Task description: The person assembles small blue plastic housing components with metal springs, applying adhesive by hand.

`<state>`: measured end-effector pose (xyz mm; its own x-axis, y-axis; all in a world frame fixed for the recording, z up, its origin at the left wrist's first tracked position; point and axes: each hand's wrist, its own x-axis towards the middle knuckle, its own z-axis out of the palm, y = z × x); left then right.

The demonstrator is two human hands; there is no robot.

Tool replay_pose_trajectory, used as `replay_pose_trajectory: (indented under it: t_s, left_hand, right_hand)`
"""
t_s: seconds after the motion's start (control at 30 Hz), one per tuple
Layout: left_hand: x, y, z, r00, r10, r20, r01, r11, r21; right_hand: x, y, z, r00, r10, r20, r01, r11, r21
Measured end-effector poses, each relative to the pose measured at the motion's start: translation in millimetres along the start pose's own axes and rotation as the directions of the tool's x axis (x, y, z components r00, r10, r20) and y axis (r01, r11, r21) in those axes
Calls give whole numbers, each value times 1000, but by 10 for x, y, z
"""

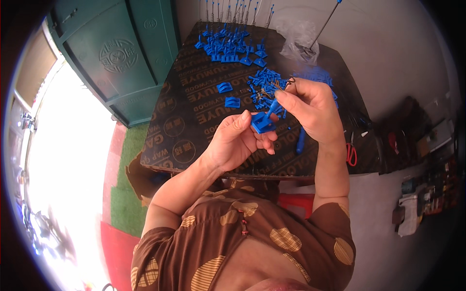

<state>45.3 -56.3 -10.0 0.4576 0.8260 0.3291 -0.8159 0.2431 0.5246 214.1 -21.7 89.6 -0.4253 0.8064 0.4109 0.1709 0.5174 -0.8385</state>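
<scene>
My left hand (232, 141) pinches a small square blue plastic base (262, 125) between thumb and fingers, above the near part of the dark table (191, 128). A slim blue stem (273, 107) stands slanted at the top of that base, its lower end touching it. Thumb and fingers of my right hand (313, 109) close on the stem's upper end. Thin brown and dark wire (290, 83) shows by the right fingertips; whether it is joined to the stem, I cannot tell.
Behind my hands lies a heap of small blue pegs (266, 77). Two curved blue pieces (232, 102) lie left of it. Farther back stand several blue bases with spring-wire stems (225, 46), near a clear plastic bag (298, 41). Red-handled scissors (352, 154) and a blue handle (300, 141) lie at right.
</scene>
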Motion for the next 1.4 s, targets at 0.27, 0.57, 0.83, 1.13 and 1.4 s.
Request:
replay_pose_trajectory:
  t_s: [0.27,0.57,0.83,1.13,1.4]
  left_hand:
    - [30,-32,8,999,-26,27,28,996,-81]
    - [39,-70,-3,999,-43,1,43,994,-97]
    - [61,-88,-13,991,-122,51,130,974,-186]
    - [85,-121,5,987,-138,82,154,959,-237]
    - [35,-137,-22,998,9,-59,-5,998,68]
  right_hand:
    - [-2,-37,-31,1000,-22,-6,22,997,-70]
    - [-14,33,-32,1000,-18,-21,17,999,-35]
    - [23,-39,-3,1000,31,-3,-31,999,-41]
    - [18,-57,7,999,54,2,-54,999,-6]
    - [-22,49,10,996,82,-22,-82,997,-2]
